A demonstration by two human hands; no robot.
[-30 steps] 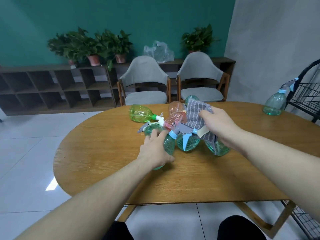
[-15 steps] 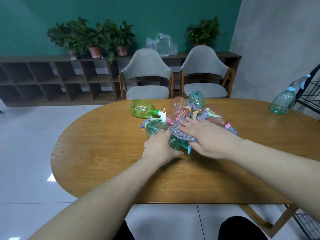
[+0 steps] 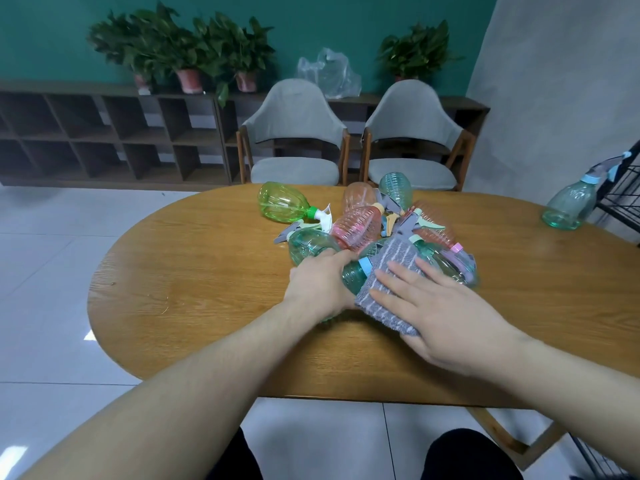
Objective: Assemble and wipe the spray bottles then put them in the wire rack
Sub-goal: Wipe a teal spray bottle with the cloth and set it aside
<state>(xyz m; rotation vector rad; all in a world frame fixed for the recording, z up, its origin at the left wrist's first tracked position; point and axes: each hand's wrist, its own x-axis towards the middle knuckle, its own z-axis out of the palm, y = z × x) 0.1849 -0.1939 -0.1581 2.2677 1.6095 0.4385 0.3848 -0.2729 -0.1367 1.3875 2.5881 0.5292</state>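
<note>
A pile of spray bottles lies in the middle of the wooden table: a green bottle, pink bottles and several teal ones, with loose trigger heads among them. My left hand grips a teal bottle lying on its side at the front of the pile. My right hand presses a grey striped cloth flat over that bottle, fingers spread. An assembled teal spray bottle stands at the table's right edge, beside the black wire rack.
Two grey chairs stand behind the table. A dark shelf unit with potted plants and a plastic bag runs along the green wall. White tiled floor lies to the left. My knees show below the table's front edge.
My right hand carried the cloth down from above the pile and now lays it flat over the teal bottle, nearer to me. My left hand kept its hold on the bottle.
</note>
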